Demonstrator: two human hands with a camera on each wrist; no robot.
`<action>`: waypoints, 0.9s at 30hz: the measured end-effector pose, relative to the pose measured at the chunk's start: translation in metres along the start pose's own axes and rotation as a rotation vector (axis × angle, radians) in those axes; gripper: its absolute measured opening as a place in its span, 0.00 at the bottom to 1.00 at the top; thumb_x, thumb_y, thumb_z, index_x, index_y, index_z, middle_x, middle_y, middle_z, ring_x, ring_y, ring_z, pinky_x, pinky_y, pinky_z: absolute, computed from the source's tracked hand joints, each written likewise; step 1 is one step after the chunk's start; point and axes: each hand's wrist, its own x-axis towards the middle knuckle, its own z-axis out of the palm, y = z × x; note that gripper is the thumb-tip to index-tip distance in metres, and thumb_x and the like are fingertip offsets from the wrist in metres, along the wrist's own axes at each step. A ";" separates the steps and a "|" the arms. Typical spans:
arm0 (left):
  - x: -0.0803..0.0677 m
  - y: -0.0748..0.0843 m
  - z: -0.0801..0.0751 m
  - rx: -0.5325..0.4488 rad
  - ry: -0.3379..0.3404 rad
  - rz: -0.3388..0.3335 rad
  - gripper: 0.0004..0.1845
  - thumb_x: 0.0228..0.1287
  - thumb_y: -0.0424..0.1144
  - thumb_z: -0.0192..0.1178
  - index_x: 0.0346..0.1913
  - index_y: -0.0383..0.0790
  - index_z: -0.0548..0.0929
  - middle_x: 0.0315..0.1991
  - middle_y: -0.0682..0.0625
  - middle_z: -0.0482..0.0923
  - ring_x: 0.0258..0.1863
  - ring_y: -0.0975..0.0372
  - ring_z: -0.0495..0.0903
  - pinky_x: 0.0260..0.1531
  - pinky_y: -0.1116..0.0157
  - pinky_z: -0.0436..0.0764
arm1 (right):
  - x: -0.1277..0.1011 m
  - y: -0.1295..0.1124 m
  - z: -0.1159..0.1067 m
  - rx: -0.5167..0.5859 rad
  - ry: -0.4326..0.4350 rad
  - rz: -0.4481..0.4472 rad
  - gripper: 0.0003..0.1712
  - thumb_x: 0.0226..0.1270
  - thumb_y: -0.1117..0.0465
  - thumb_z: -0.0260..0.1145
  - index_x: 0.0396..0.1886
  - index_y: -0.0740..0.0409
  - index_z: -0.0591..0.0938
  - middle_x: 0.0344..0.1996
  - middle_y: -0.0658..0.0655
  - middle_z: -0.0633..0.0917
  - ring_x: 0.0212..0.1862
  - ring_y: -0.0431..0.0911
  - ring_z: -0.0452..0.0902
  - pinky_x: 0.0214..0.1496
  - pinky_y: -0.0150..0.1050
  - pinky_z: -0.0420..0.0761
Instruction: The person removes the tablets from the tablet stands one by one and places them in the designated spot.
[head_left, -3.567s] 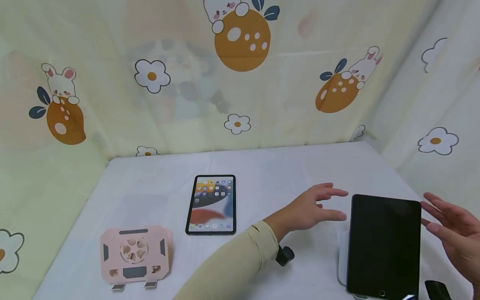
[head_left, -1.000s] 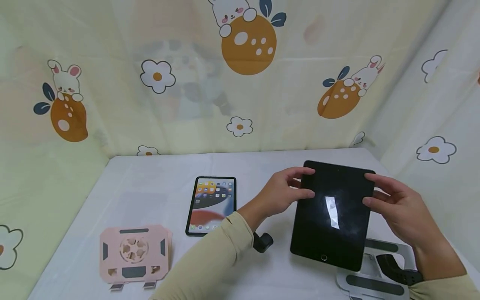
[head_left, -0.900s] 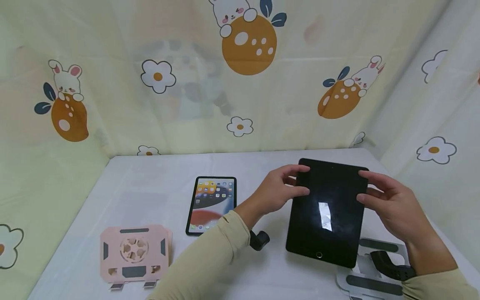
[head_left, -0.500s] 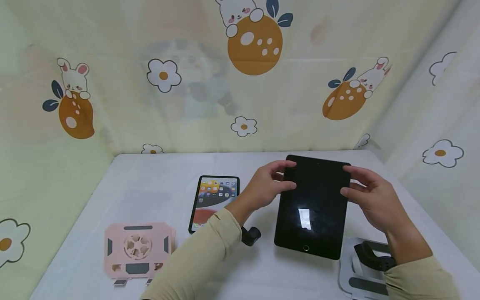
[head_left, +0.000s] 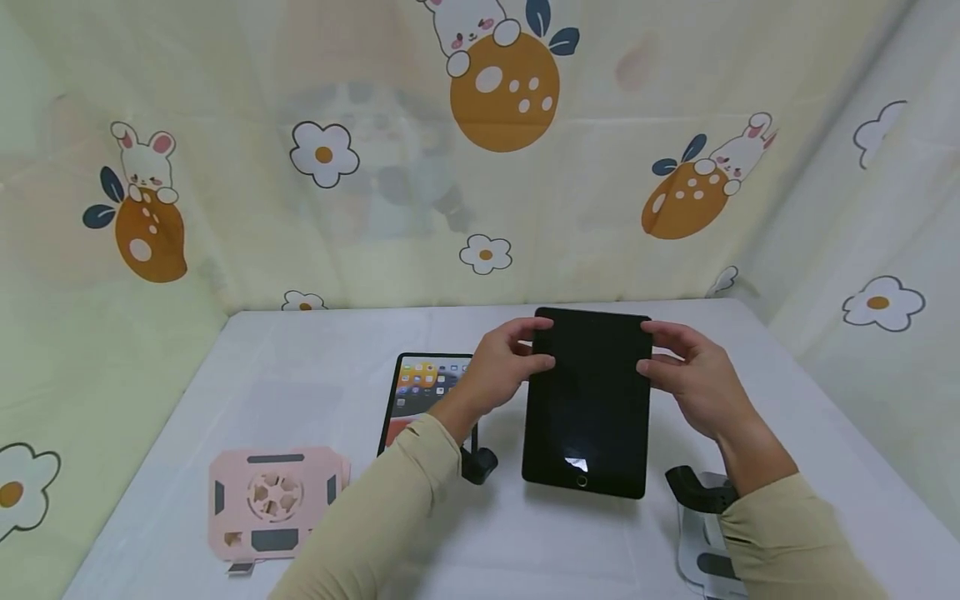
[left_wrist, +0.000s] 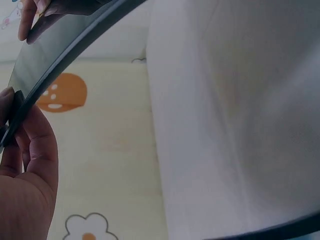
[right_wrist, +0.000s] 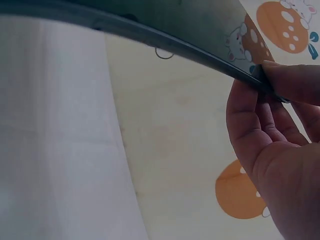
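Observation:
A dark tablet [head_left: 588,400] with a black screen is held upright over the white table, near its middle. My left hand [head_left: 501,367] grips its upper left edge and my right hand [head_left: 686,375] grips its upper right edge. In the left wrist view the tablet's edge [left_wrist: 70,55] runs diagonally past my left hand [left_wrist: 25,165]. The right wrist view shows the same tablet's edge [right_wrist: 165,37] pinched by my right hand [right_wrist: 272,145]. A second tablet [head_left: 420,396] with a lit screen lies flat to the left, partly hidden by my left forearm.
A pink folding stand [head_left: 273,502] lies at the front left of the table [head_left: 300,392]. A grey stand [head_left: 705,558] sits at the front right, partly under my right sleeve. Patterned cloth walls [head_left: 375,167] close in the back and both sides.
Both hands took the dark tablet off the grey stand at the right. They carried it left and farther back toward the table's middle, and it now stands squarer.

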 end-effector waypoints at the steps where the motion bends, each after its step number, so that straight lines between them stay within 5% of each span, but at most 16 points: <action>1: 0.000 -0.002 -0.001 0.001 0.002 -0.001 0.23 0.65 0.36 0.68 0.62 0.56 0.81 0.55 0.55 0.76 0.49 0.59 0.75 0.45 0.62 0.81 | 0.002 0.000 0.002 0.016 -0.006 0.003 0.34 0.73 0.65 0.63 0.74 0.65 0.63 0.67 0.68 0.66 0.52 0.39 0.74 0.47 0.26 0.79; 8: 0.003 -0.013 -0.009 -0.019 0.017 -0.037 0.23 0.65 0.35 0.68 0.62 0.54 0.81 0.55 0.52 0.77 0.49 0.57 0.74 0.44 0.62 0.81 | 0.013 0.004 0.015 0.085 -0.037 0.025 0.32 0.72 0.68 0.62 0.73 0.66 0.64 0.64 0.68 0.68 0.47 0.37 0.78 0.47 0.29 0.80; 16: 0.007 -0.026 -0.015 -0.037 0.034 -0.089 0.23 0.65 0.34 0.68 0.62 0.52 0.81 0.54 0.51 0.76 0.50 0.56 0.74 0.45 0.61 0.82 | 0.025 0.014 0.029 0.088 -0.046 0.062 0.32 0.71 0.69 0.62 0.72 0.65 0.65 0.65 0.68 0.68 0.50 0.45 0.76 0.48 0.30 0.80; 27: 0.012 -0.043 -0.025 -0.022 0.073 -0.129 0.23 0.64 0.34 0.68 0.61 0.52 0.81 0.56 0.49 0.76 0.51 0.56 0.75 0.47 0.60 0.82 | 0.039 0.023 0.050 0.174 -0.039 0.088 0.30 0.69 0.74 0.60 0.69 0.68 0.67 0.59 0.67 0.71 0.43 0.40 0.79 0.46 0.31 0.81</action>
